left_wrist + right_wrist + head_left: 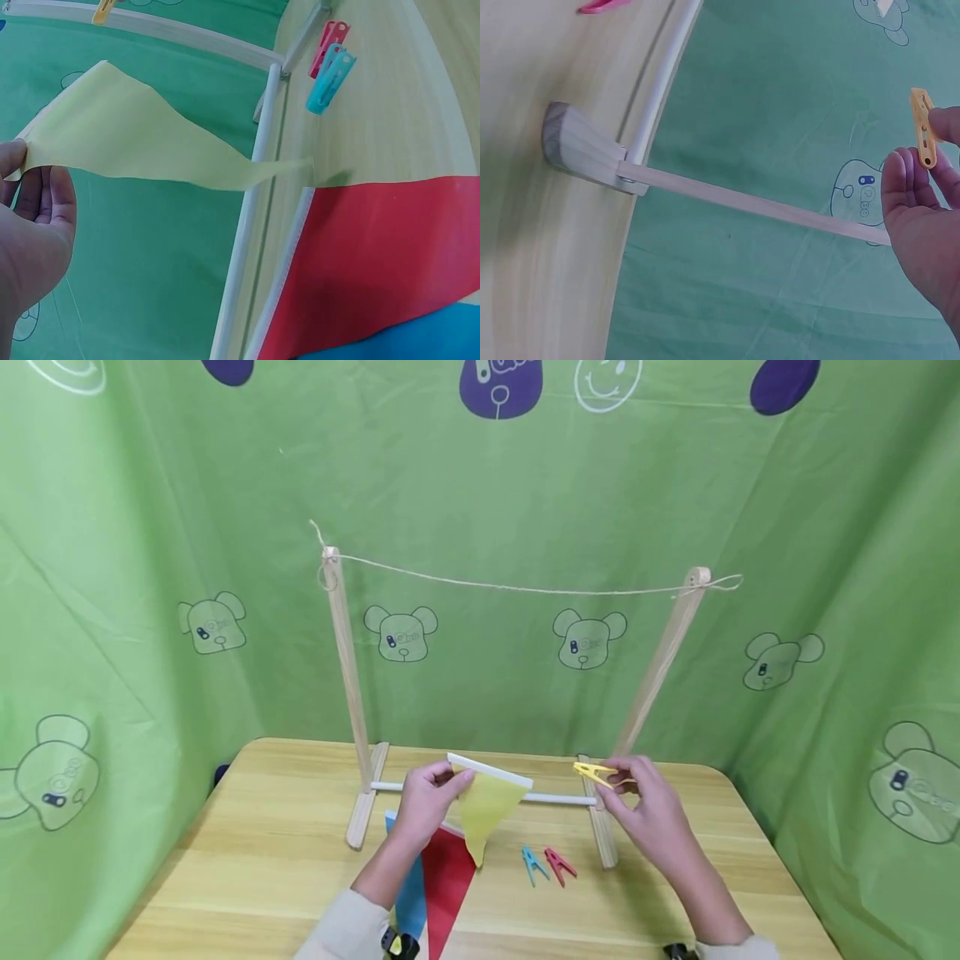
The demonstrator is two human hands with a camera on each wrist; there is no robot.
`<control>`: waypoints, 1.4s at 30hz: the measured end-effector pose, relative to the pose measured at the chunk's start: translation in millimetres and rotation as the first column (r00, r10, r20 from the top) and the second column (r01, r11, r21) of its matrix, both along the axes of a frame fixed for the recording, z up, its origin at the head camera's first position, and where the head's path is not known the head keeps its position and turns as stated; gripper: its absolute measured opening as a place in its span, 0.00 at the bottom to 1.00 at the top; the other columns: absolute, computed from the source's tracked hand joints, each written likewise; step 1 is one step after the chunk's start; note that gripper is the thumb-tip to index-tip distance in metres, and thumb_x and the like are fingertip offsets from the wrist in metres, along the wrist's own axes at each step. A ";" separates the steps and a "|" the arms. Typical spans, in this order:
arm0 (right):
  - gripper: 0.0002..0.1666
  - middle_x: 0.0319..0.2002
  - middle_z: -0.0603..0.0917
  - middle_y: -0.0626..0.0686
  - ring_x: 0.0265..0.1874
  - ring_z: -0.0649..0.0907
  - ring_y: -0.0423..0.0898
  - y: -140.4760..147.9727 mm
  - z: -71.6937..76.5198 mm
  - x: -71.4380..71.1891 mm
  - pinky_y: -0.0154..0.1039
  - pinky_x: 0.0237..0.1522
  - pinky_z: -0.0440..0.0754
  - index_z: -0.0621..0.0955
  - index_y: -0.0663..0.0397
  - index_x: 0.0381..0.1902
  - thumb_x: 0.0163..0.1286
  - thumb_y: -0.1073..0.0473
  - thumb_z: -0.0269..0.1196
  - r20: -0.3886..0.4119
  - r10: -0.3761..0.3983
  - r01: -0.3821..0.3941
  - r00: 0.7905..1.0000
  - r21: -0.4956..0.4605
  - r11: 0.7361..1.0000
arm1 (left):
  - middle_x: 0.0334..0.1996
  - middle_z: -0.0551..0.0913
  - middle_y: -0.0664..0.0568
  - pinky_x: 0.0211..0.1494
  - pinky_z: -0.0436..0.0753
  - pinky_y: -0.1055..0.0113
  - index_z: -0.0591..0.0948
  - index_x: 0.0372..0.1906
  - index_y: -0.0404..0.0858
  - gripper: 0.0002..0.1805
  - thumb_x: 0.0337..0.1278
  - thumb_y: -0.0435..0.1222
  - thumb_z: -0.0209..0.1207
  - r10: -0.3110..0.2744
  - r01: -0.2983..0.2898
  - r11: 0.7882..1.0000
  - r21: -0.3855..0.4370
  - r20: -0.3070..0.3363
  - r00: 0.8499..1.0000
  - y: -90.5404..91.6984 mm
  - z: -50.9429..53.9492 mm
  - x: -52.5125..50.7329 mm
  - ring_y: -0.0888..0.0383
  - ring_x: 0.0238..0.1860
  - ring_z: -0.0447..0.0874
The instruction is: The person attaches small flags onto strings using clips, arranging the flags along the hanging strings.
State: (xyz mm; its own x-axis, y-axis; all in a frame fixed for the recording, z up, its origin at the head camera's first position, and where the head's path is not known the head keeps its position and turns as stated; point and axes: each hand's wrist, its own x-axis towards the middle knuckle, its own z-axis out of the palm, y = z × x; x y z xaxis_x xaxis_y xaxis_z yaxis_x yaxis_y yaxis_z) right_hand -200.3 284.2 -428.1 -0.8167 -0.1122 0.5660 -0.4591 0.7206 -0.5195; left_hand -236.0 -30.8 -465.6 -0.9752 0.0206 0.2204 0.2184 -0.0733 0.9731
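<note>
My left hand (429,802) pinches a yellow triangular pennant (486,810) by the left end of its white top edge. The pennant's tip hangs down near a red pennant (447,877) on the table, which lies beside a blue pennant (411,897). In my right hand (647,806) is a yellow clothespin (594,773), gripped between thumb and fingers; the right wrist view shows the clothespin (923,127) at its right edge. A blue clothespin (534,865) and a red clothespin (559,865) lie on the table between the hands.
Behind the hands stands a wooden frame with a left post (347,668), a right post (662,664) and a white crossbar (558,798) low down. A string (495,586) runs between the post tops, sagging slightly. Green printed fabric (510,510) encloses the wooden table (247,843).
</note>
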 end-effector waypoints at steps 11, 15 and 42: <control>0.19 0.45 0.82 0.55 0.41 0.81 0.40 -0.6 18.9 -3.6 0.15 0.49 0.77 0.81 0.61 0.52 0.64 0.69 0.72 0.026 -0.053 0.054 0.998 -0.029 0.998 | 0.17 0.71 0.59 0.24 0.67 0.74 0.79 0.24 0.25 0.16 0.60 0.33 0.70 0.023 -0.023 1.000 -0.003 -0.012 1.000 5.1 10.1 -5.4 0.65 0.23 0.65; 0.19 0.46 0.83 0.56 0.41 0.81 0.36 1.8 25.4 -5.5 0.15 0.49 0.77 0.82 0.62 0.52 0.64 0.69 0.72 0.009 -0.044 0.044 0.999 -0.045 0.998 | 0.17 0.67 0.58 0.23 0.63 0.73 0.76 0.21 0.28 0.19 0.59 0.34 0.72 0.022 -0.023 1.000 -0.008 -0.020 1.000 8.0 15.6 -7.0 0.64 0.22 0.62; 0.20 0.47 0.83 0.58 0.43 0.80 0.32 1.9 70.6 -15.6 0.17 0.51 0.79 0.81 0.66 0.53 0.63 0.72 0.72 -0.086 0.008 -0.017 0.996 -0.109 0.994 | 0.19 0.72 0.57 0.27 0.69 0.73 0.82 0.26 0.30 0.14 0.61 0.35 0.71 -0.058 0.061 0.997 0.037 -0.075 0.995 27.9 58.1 -20.5 0.61 0.25 0.65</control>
State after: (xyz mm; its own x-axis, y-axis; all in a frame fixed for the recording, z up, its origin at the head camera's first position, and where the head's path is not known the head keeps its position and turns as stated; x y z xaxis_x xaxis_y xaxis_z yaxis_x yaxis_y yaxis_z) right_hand -215.9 286.1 -357.5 -0.7637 -0.0557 0.6431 -0.5140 0.6552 -0.5536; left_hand -256.5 -2.9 -407.5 -0.9535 0.0684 0.2935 0.2836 -0.1264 0.9506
